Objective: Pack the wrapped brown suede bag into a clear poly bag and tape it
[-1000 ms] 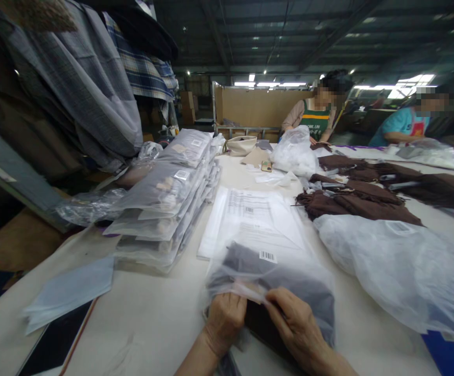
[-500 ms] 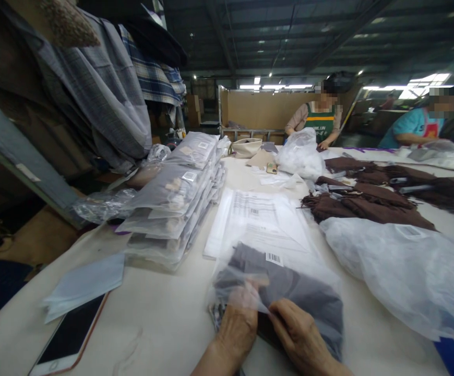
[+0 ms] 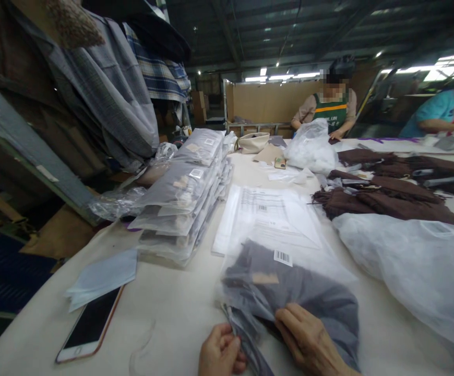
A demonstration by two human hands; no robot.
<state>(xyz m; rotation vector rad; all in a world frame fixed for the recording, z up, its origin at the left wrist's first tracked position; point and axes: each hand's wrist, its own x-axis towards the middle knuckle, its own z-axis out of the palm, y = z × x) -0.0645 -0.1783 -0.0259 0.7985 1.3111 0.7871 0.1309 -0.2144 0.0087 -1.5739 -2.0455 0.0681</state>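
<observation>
A frosted plastic bag with folded dark grey cloth inside lies in front of me, a barcode sticker and a tan label on its upper part. At its near left corner, my left hand is closed, thumb and fingers pinching the loose edge where a grey strip shows. Whether that strip is cloth or bag film, I cannot tell. My right hand rests on the bag's near side, its fingers bent over the edge of the film and pressed together. Its fingertips are partly hidden.
Stacked bagged grey garments stand left of printed sheets. A phone lies under pale folded paper. Brown fringed textiles and a large plastic bag are on the right. Two people work across the table.
My left hand has moved from the top of the bag, by the tan label, down to its near left corner and pinches there. My right hand stays at the near edge.
</observation>
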